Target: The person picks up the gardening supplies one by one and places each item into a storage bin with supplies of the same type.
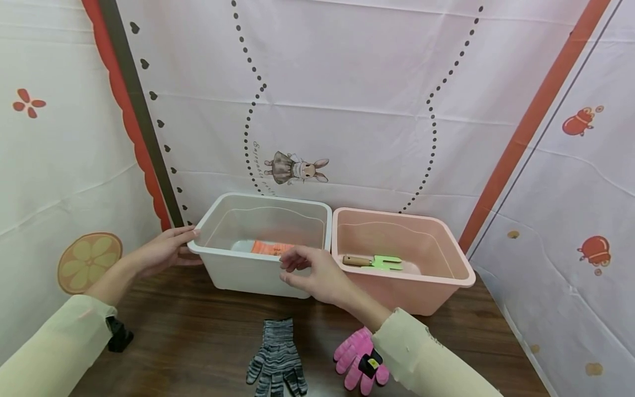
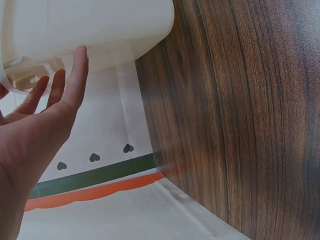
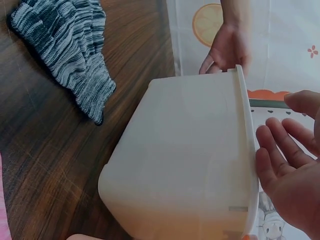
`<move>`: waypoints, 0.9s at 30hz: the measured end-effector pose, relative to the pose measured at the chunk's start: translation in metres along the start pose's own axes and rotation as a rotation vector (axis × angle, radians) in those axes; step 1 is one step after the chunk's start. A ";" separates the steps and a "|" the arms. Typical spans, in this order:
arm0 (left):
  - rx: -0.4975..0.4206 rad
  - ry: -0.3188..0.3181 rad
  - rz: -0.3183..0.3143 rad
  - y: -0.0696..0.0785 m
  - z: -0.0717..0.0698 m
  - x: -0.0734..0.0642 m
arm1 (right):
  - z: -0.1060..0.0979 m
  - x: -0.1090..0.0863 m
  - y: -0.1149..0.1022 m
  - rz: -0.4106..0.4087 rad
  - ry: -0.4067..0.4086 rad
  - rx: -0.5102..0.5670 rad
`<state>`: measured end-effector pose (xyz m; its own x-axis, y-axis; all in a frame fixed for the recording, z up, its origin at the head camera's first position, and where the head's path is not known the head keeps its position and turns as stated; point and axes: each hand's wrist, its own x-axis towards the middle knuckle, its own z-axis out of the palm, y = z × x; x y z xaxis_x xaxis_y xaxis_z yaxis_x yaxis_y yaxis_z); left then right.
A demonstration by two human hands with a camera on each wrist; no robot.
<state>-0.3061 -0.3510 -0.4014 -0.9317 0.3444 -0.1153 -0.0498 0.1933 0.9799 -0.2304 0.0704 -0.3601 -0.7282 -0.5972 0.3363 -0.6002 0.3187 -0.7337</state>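
My left hand (image 1: 166,248) holds the left end of a white plastic bin (image 1: 253,273), its thumb at the rim and its fingers spread under it against the end wall, beside the handle slot seen in the left wrist view. An orange item (image 1: 272,248) lies on the floor of this bin, partly hidden by the front rim. Over the bin's front right rim hovers my right hand (image 1: 317,275), fingers loosely bent and nothing between them. In the right wrist view these fingers (image 3: 280,150) are right at the rim.
A pink bin (image 1: 397,292) stands against the white one's right side, holding a green garden hand fork (image 1: 384,262) with a wooden handle. Nearer me on the wooden table (image 1: 173,342) lie a grey striped knit glove (image 1: 278,353) and a pink glove (image 1: 354,353). Printed curtains (image 1: 357,138) enclose the back and sides.
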 end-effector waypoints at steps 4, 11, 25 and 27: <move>0.000 -0.001 -0.001 0.000 0.000 0.000 | 0.001 -0.004 0.002 -0.004 -0.008 0.001; -0.001 -0.002 0.000 0.000 0.000 -0.001 | 0.004 -0.008 0.003 -0.018 -0.021 -0.002; -0.010 -0.006 0.002 -0.002 -0.002 0.000 | 0.010 -0.012 0.008 -0.028 -0.031 0.016; -0.010 -0.008 0.003 -0.002 -0.002 0.001 | 0.011 -0.013 0.008 -0.026 -0.033 0.021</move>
<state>-0.3073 -0.3528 -0.4034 -0.9292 0.3518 -0.1136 -0.0509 0.1826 0.9819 -0.2217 0.0725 -0.3765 -0.7005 -0.6295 0.3362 -0.6117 0.2871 -0.7371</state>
